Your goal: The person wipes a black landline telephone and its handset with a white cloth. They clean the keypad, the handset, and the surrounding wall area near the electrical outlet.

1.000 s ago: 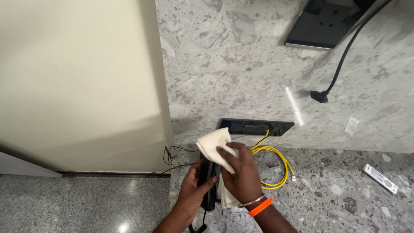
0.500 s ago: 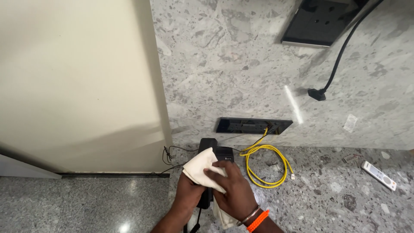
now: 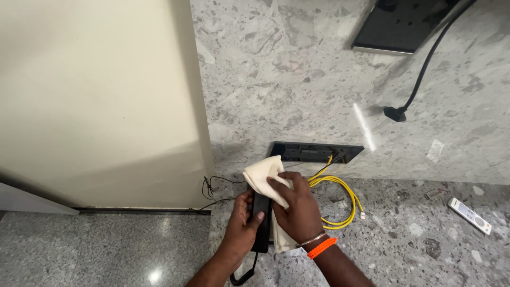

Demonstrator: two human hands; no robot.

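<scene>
Seen from above, two bare hands work over a black handset [image 3: 261, 226] that lies on a speckled grey stone counter [image 3: 425, 234]. The handset serves as the landmark here.

The left hand [image 3: 240, 228] is clamped around the handset's left edge, thumb on top and fingers curled underneath. The right hand [image 3: 297, 210] sits just right of the handset, fingers together, pressing a cream cloth [image 3: 264, 178] down on the handset's upper end. Part of the cloth bunches above the fingers and part shows beneath the palm. An orange band [image 3: 322, 248] and a thin metal bangle circle the right wrist.

A black cord [image 3: 241, 275] loops out below the handset. To its right, touching the counter, lies a coil of yellow cable [image 3: 348, 199], which runs up into a dark recessed socket box [image 3: 315, 153] in the stone wall just above the handset. Thin black wires [image 3: 212, 186] trail to the handset's left, near the foot of a cream panel [image 3: 95, 101]. Far to the right rests a small white remote [image 3: 470, 215]. High above and to the right, a black plug [image 3: 396, 113] hangs on its lead against the wall, below a dark panel [image 3: 404, 24].
</scene>
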